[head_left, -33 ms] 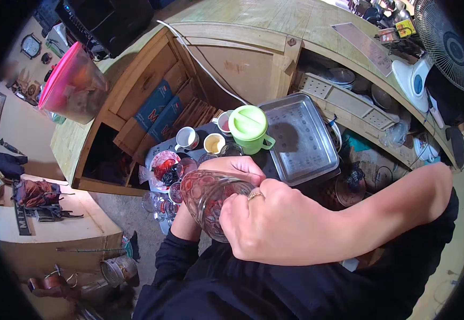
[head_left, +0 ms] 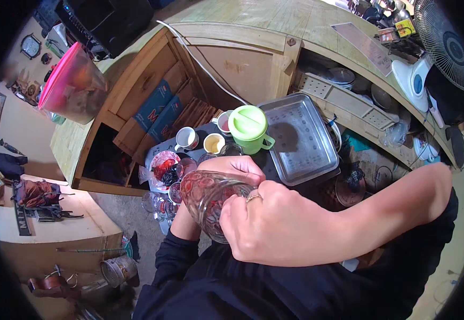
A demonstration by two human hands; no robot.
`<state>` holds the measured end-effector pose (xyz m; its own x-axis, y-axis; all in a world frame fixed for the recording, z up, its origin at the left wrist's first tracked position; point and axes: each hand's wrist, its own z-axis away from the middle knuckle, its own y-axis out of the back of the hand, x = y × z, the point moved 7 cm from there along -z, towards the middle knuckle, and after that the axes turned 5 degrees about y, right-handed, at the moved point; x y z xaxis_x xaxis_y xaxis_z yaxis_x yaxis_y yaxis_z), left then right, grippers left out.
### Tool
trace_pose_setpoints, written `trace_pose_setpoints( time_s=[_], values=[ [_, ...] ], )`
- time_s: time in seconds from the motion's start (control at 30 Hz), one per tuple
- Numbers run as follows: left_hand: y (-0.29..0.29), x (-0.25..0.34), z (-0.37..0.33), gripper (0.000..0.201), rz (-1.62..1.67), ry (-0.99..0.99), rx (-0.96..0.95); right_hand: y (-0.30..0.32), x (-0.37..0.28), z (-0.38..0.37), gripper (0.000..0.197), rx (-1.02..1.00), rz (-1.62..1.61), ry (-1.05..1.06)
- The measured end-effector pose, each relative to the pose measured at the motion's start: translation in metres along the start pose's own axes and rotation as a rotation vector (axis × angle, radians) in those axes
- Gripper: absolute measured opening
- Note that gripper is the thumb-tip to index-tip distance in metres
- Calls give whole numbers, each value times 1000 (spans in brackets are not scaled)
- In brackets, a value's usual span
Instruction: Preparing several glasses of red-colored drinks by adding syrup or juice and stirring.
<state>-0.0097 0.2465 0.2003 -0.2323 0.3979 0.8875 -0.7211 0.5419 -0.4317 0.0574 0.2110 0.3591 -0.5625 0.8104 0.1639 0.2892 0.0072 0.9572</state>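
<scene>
A clear, dimpled glass vessel (head_left: 202, 200) is tilted in front of my body, its mouth toward me. My left hand (head_left: 237, 166) curls around its far side, fingers partly hidden. My right hand (head_left: 277, 221), a ring on one finger, is closed at its rim; whether it grips a handle or something else there is hidden. Just beyond stand a lime-green lidded mug (head_left: 249, 130), a white mug (head_left: 187, 138), a cup with a yellowish inside (head_left: 214, 143) and another mug (head_left: 222, 122). Several clear glasses (head_left: 160, 205) sit left of my left wrist.
A rectangular metal tray (head_left: 309, 157) lies right of the green mug. A bowl with red contents (head_left: 162, 164) is at the left. Wooden cabinets (head_left: 237, 66) enclose the far side, with a pink-lidded tub (head_left: 77, 88) on the left top and a fan (head_left: 450, 48) at the right.
</scene>
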Motion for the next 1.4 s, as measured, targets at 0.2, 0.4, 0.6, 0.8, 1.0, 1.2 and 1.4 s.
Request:
trace_pose_setpoints(
  time_s=[0.2, 0.4, 0.6, 0.8, 1.0, 1.2, 1.4],
  values=[
    [1, 1, -7, 46, -94, -27, -30, -7, 0, -2, 14, -16, -217, 12],
    [-1, 10, 3, 45, 34, -89, 59, -9, 11, 10, 10, 73, -468, -301],
    [9, 25, 13, 48, 20, -208, 148, 6, 13, 11, 13, 100, -137, -314],
    [12, 36, 15, 46, -232, -219, 238, -1, 3, 3, 13, 74, -228, -191],
    [29, 35, 35, 47, -336, -436, 469, -17, 20, 11, 14, 23, -623, -456],
    [33, 40, 84, 56, -420, -720, 992, -25, 48, 54, 19, 89, -984, -797],
    [12, 12, 117, 54, -534, -949, 1207, -31, 63, 97, 28, 137, -1131, -933]
  ],
)
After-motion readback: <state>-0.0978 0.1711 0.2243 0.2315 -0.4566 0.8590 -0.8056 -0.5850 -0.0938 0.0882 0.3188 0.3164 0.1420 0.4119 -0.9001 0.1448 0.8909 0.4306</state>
